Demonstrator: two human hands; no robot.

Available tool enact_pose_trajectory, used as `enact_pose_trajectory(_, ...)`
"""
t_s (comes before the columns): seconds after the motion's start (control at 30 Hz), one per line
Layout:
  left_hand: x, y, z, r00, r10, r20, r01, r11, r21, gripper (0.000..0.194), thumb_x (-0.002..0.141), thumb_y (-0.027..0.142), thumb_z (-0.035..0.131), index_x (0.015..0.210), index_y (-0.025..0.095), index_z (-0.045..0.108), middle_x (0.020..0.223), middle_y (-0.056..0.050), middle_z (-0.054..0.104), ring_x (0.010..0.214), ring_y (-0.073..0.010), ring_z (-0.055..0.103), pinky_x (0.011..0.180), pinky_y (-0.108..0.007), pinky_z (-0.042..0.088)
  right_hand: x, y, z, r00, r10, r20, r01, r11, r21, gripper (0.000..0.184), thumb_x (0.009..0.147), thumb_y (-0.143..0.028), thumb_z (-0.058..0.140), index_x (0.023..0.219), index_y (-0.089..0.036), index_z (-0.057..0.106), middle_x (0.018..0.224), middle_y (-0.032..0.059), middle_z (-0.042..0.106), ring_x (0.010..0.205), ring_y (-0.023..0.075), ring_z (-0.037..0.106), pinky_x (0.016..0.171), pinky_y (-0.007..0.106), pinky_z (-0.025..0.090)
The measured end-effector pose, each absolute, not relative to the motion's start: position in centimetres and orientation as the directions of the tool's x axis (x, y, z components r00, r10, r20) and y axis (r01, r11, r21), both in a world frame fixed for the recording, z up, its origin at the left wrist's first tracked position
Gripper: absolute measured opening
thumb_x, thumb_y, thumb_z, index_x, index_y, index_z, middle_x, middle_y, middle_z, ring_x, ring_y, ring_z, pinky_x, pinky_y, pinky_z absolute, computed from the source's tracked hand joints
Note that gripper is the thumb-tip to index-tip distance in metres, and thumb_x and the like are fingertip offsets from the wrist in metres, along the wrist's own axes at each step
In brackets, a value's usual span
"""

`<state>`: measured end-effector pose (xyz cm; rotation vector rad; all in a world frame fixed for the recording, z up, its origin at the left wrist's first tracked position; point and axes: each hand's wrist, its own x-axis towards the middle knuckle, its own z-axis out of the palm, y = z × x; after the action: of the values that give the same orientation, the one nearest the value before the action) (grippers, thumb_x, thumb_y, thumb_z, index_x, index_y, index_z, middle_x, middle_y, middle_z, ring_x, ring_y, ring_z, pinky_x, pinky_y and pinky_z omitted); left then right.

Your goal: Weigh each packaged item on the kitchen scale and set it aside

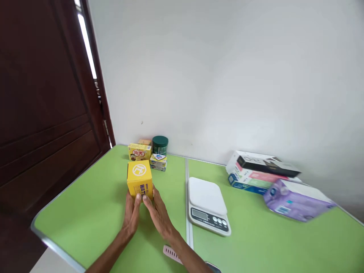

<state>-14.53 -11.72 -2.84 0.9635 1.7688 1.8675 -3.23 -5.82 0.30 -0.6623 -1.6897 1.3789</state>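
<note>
A yellow box [140, 178] with a white round logo on top and dark lettering on its front is between my two hands, over the left part of the green table. My left hand [131, 213] grips its lower left side, the thumb against the front face. My right hand [158, 213] grips the lower right side, its thumb also on the front. Whether the box's underside touches the table is hidden. Just behind it stand a yellow carton [139, 152], a small stack of boxes [158, 162] and a dark green jar [160, 145].
Right of my hands lies a white kitchen scale [209, 204]. Farther right are stacked flat boxes [261, 172] and a purple pack [298, 201] against the wall. A pink strap [172, 254] lies by my right forearm. The green table's [76, 212] rounded metal edge is at left.
</note>
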Motion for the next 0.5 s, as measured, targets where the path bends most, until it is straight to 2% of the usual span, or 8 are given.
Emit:
enact_pose_trajectory(0.1,-11.6,-12.1,-1.9,-0.628,0.758,0.176,0.133,-0.118,0.984,0.073,0.095,0.072,0.052,0.148,0.022,0.049,0.149,-0.016,0.059,0.147,-0.0345,0.05,0.12,-0.049,0.045,0.3,-6.5,1.6,-0.465,0.846,0.261,-0.091,0.247,-0.965,0.07,0.095,-0.061,0.064,0.157,-0.032,0.05,0.15,0.0069,0.063,0.141,0.0316,0.056,0.115,0.048,0.049)
enact_pose_trajectory(0.23,-7.5,-10.2,1.4,-0.493,0.839,0.23,0.14,-0.184,0.973,0.083,0.094,0.075,0.05,0.156,0.02,0.037,0.162,-0.019,0.046,0.152,-0.0333,0.044,0.124,-0.047,0.04,4.8,-5.6,3.9,-0.352,0.886,0.301,-0.055,0.302,-0.952,0.072,0.094,-0.06,0.066,0.158,-0.033,0.049,0.151,0.0064,0.061,0.148,0.0326,0.049,0.12,0.051,0.044)
enact_pose_trajectory(0.37,-3.2,-7.1,3.6,-0.348,0.887,0.304,0.135,-0.273,0.952,0.081,0.097,0.073,0.047,0.156,0.019,0.034,0.16,-0.02,0.048,0.148,-0.0314,0.049,0.122,-0.046,0.042,8.7,-3.6,4.9,-0.201,0.911,0.36,-0.008,0.366,-0.93,0.067,0.095,-0.059,0.064,0.154,-0.03,0.053,0.148,0.0083,0.063,0.143,0.0322,0.053,0.117,0.049,0.046)
enact_pose_trajectory(0.5,0.4,-4.5,3.5,-0.264,0.915,0.306,0.122,-0.283,0.951,0.075,0.099,0.071,0.046,0.153,0.02,0.037,0.154,-0.02,0.052,0.144,-0.0307,0.053,0.122,-0.049,0.041,12.2,-1.6,4.3,-0.077,0.93,0.359,0.064,0.364,-0.929,0.061,0.096,-0.061,0.061,0.147,-0.028,0.06,0.14,0.0089,0.068,0.134,0.0324,0.06,0.112,0.048,0.051)
